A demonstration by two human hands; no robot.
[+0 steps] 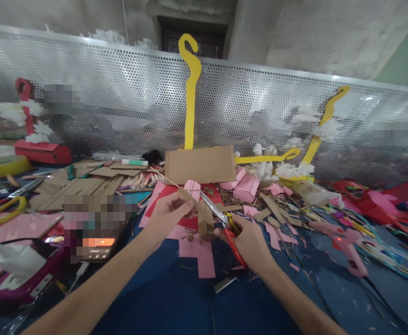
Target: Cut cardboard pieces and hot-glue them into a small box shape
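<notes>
My left hand (169, 216) pinches a small brown cardboard strip (183, 193) over the pink and red paper. In my right hand (250, 239) is a pair of scissors (215, 208) with red and yellow handles, its blades pointing up and left toward the strip. Whether the blades touch the strip, I cannot tell. Below the blades, beside my right fingertips, is a curled brown cardboard piece (205, 223). Pink paper (205, 263) lies beneath on the blue surface. Just beyond stands a cardboard box (200, 165) with a tall yellow hook-shaped strip (190, 102) rising behind it.
A pink glue gun (345, 244) with a black cord lies at right. On the left are a phone (101, 246), yellow-handled scissors (6, 211), a tape roll (4, 166) and cardboard sheets (81, 186). Paper and cardboard scraps spread toward a perforated metal panel (127, 97).
</notes>
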